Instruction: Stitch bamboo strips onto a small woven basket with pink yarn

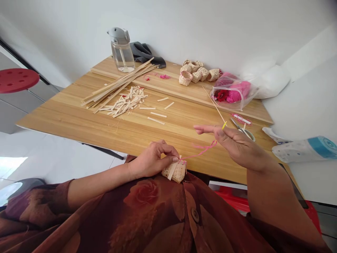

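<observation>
My left hand (152,162) pinches a small woven straw basket (176,171) against my lap, fingers closed on its rim. A pink thread (200,150) runs from the basket up to my right hand (234,142). That hand grips a thin wooden stick with a yellow tip (214,105), its index finger stretched out to the left. Both hands hover at the near edge of the wooden table (79,123).
On the table lie long bamboo strips (116,86), a pile of short cut pieces (126,102), a water bottle (121,51), several finished small baskets (196,72), a plastic bag with pink yarn (233,92) and scissors (243,129). A red stool (15,79) stands at left.
</observation>
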Available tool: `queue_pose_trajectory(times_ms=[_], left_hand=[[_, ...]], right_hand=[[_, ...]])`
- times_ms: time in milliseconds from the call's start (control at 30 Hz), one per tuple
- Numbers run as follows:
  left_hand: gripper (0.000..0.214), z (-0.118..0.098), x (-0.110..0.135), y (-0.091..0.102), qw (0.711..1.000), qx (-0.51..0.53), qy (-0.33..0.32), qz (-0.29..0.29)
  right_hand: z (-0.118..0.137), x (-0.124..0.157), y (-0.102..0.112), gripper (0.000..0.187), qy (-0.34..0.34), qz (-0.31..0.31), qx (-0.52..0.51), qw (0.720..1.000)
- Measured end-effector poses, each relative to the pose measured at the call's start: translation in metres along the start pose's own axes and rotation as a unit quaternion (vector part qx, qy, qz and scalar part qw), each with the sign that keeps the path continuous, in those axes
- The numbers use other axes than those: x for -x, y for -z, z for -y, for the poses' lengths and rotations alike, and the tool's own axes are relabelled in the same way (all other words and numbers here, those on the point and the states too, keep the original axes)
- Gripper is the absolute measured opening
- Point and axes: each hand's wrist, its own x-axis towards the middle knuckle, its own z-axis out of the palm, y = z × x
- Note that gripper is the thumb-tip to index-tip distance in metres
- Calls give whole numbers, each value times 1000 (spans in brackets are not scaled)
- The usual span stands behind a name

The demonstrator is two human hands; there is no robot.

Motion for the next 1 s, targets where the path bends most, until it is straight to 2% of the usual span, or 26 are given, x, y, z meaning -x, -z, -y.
queue_pose_trajectory(times_ms=[67,133,200,267,333,367,400,467,533,633,700,800,933,1000], left_hand=[[17,1,-2,0,1000,0,6,-2],[17,2,-4,0,1000,1,8,-3],[17,2,-6,1,1000,7,8,0],[16,2,-7,2,1000,12,7,3],[16,2,-8,3,1000,17,9,3],[16,3,-8,3,1000,20,10,2],[16,4,-8,3,1000,22,12,3],[17,6,-8,2,1000,26,15,2],[17,6,-9,2,1000,27,14,1],[15,2,-9,2,1000,24,6,-2],[14,-2,-9,3,1000,17,2,-7],[13,-5,-7,4,1000,6,10,-17],[16,-6,-3,7,999,-22,21,-34],[16,-7,-3,8,997,-54,24,-45]], right_hand=[[0,-5,3,42,18,-22,64,998],[1,-10,4,39,24,-49,54,997],[2,-11,3,38,3,-35,-82,996],[3,-10,0,39,-24,17,-266,964],[4,-8,-1,43,-30,75,-366,927],[4,-6,-2,45,-28,97,-353,930],[3,-6,-2,45,-28,112,-298,947],[3,-5,-5,40,-26,132,-115,984],[3,-7,-11,31,-19,143,56,988],[4,-10,-28,33,-11,126,150,980],[5,-12,-43,42,-21,83,136,987],[4,-14,-67,45,-22,14,43,999],[1,-12,-88,44,-52,12,-125,991],[0,-10,-92,43,-84,18,-165,983]])
